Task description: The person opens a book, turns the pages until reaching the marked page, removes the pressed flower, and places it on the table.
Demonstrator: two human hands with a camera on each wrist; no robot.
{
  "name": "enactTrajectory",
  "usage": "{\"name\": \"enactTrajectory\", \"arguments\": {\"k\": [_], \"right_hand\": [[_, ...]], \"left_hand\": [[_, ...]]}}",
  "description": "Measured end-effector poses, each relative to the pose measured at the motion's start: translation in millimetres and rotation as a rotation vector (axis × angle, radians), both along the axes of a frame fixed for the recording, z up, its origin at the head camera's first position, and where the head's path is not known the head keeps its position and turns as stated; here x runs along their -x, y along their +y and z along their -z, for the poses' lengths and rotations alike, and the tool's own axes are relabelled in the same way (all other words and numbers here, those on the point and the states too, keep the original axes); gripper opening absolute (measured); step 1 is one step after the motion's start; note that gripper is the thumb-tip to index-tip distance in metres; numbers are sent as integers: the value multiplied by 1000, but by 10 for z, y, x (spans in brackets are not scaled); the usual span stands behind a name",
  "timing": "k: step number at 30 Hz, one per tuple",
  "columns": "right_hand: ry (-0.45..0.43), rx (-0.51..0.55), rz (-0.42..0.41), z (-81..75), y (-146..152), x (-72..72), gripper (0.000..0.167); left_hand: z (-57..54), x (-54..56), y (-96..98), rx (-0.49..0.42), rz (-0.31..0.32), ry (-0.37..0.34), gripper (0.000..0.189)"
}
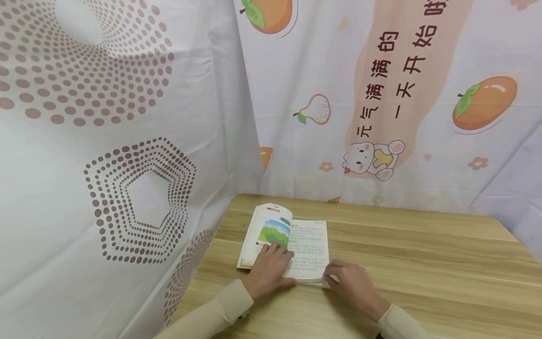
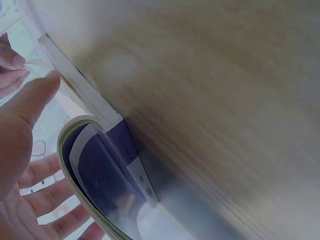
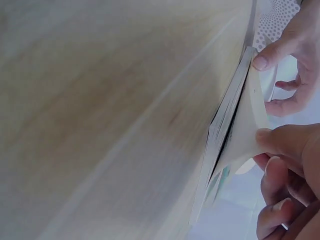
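Book (image 1: 308,235): open on the table (image 1: 406,254), spreading away beyond both hands — its lower middle under the left hand, its near right corner at the right hand.
Left hand (image 1: 269,269): fingers loose and spread over the book; I read this as a light steadying touch, with no grip that I can see.
Right hand (image 1: 349,284): thumb and finger pinch the lifted pages (image 3: 245,132) at the near corner; the two hands are apart from each other.
Lifted pages: I cannot tell how many sheets sit in that pinch — too thick a take could carry several over at once, and a hard pull could crease or tear the corner.
Left thumb (image 3: 264,60): lies at the near edge of the book, so it could pin paper that the right hand raises, leaving a buckle between the hands.
Left-side pages (image 1: 274,230): they bow up just beyond the left hand's fingers; if that hand eases, I judge they could spring rightward.
Table: it looks smooth to me, so a sideways drag by the right hand could swivel the book from under the left.
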State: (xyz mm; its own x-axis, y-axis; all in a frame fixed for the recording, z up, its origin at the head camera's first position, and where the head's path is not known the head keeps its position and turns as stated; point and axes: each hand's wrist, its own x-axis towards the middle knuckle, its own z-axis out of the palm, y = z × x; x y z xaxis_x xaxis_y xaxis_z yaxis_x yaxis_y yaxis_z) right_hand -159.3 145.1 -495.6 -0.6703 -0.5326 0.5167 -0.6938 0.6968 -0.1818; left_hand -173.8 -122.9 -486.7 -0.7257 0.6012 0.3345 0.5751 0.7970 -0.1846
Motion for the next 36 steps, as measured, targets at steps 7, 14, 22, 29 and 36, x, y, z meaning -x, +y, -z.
{"name": "enactTrajectory", "arguments": {"k": [7, 14, 22, 29, 36], "right_hand": [[-16, 26, 88, -16, 11, 2, 59], [-129, -28, 144, -41, -5, -18, 76], [-61, -95, 91, 0, 3, -44, 44], [-103, -115, 45, -10, 10, -49, 13], [-117, -139, -3, -41, 20, -60, 6]], "left_hand": [[14, 16, -5, -6, -10, 45, 60], [6, 26, -20, -76, -17, 115, 59], [-16, 68, -54, -264, 58, 356, 55], [-14, 81, -74, -307, 5, 273, 55], [-62, 41, -83, -164, -84, 215, 96]]}}
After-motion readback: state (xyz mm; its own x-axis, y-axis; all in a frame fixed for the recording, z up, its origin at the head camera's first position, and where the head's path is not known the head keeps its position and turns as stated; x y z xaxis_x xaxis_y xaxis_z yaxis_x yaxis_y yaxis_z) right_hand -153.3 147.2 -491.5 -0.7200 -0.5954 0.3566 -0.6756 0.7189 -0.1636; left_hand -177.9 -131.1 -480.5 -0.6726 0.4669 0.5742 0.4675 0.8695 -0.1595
